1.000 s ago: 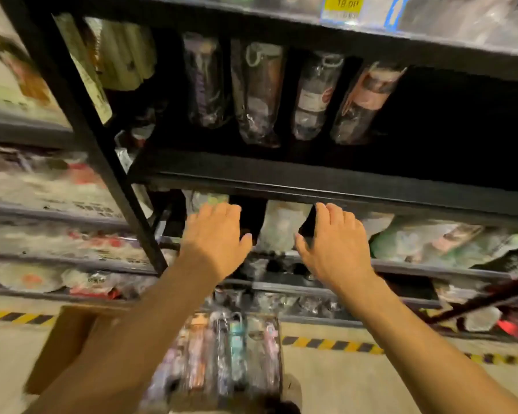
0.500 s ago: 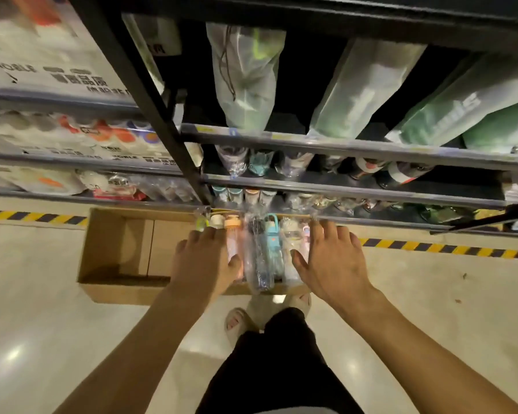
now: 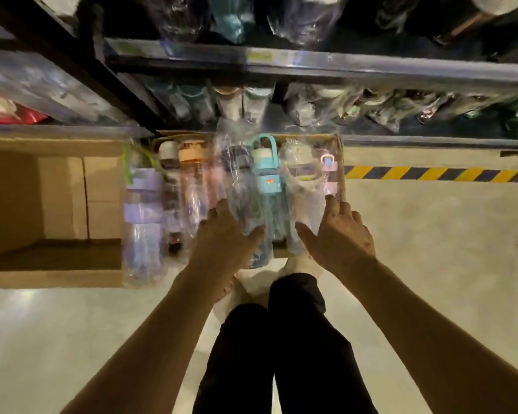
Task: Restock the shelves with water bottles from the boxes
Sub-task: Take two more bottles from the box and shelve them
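A: Head cam: hands?
B: Left hand [image 3: 222,234] and right hand [image 3: 338,234] both spread, fingers straight, gripping nothing. Both over the box [image 3: 341,174]. Contact with the wrap: can't tell.
A: Bottles?
B: Water bottles [image 3: 265,180] lie side by side in the box, plastic-wrapped. Shelf [image 3: 311,62] just behind the box, stocked.

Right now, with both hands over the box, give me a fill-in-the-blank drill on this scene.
1. The purple bottle lies at the row's ____ end.
2. The orange-lidded bottle lies in a ____ box.
3. The left hand and right hand are both ____, gripping nothing.
4. The teal-lidded bottle has a loop ____ on top.
Missing words: left; cardboard; open; handle.
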Available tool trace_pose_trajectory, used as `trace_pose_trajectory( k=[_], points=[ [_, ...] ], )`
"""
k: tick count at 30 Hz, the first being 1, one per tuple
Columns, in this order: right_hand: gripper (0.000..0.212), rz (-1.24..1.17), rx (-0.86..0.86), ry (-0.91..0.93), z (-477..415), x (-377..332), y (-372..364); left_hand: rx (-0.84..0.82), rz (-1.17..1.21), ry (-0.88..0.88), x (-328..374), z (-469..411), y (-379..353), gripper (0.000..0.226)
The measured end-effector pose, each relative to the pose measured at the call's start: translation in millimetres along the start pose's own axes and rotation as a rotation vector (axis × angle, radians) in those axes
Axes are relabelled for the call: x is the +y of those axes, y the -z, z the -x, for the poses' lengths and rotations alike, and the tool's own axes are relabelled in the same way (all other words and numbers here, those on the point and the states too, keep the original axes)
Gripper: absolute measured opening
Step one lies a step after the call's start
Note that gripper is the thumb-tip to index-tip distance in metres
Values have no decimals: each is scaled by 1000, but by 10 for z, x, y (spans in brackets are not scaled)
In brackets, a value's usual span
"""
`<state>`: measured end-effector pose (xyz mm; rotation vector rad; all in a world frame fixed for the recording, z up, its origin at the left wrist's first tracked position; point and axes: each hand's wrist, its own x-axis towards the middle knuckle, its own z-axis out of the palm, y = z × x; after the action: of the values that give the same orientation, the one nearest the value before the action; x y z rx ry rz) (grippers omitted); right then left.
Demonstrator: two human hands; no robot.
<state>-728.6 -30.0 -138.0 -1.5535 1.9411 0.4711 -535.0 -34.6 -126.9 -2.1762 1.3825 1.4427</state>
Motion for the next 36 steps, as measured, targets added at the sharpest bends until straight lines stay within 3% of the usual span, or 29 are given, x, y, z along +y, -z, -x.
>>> trace_pose_trajectory(
  k=[3, 7, 11, 17, 24, 27, 31, 34, 36],
  points=[
    [99, -126, 6, -74, -473, 104, -433, 72, 141, 27, -7, -397, -406, 105],
    [107, -314, 4, -133, -899, 172, -901, 235, 161, 59, -79, -710, -758, 116],
    [111, -369, 99, -195, -1067, 178, -1141, 380, 191, 36, -166, -835, -929, 110],
    [107, -504, 45, -232, -1142, 186, -1102, 364, 292, 36, -170, -851, -913, 110],
    [104, -638, 39, -229, -1008, 244, -823, 269, 471, 55, -109, -603, -671, 93],
    [97, -682, 25, -195, -941, 311, -673, 218, 550, 71, -76, -453, -553, 92],
    [70, -839, 9, -175, -909, 311, -514, 259, 543, 50, -74, -329, -474, 88],
    [63, -906, -36, -157, -938, 245, -579, 252, 564, 38, -135, -379, -505, 85],
    [71, -907, -43, -145, -949, 190, -727, 243, 590, 31, -189, -467, -556, 84]
  ],
)
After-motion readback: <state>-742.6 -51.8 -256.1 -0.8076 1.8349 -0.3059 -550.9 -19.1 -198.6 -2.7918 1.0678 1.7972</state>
